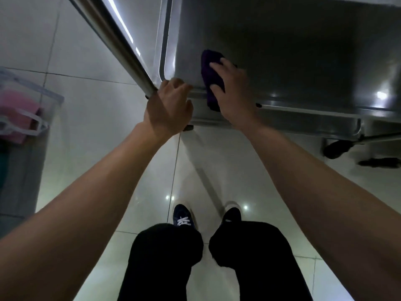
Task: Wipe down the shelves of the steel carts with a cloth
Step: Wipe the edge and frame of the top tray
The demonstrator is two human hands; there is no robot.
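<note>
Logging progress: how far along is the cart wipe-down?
Done: cannot tell; no wiped area stands out on the shelf. In hand: right hand presses the purple cloth onto the shelf's near left corner; left hand grips the cart's corner. Left: the remaining shelf, other shelves unseen.

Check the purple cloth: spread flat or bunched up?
Bunched. The purple cloth shows as a thick wad under the right hand, pressed on the steel shelf near its front left corner, not laid out flat.

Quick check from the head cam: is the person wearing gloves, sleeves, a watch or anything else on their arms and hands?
No. The left hand and right hand are both bare, without gloves, and no rings show. Both forearms are uncovered as far as the frame shows, with no sleeve, watch or wristband in view.
</note>
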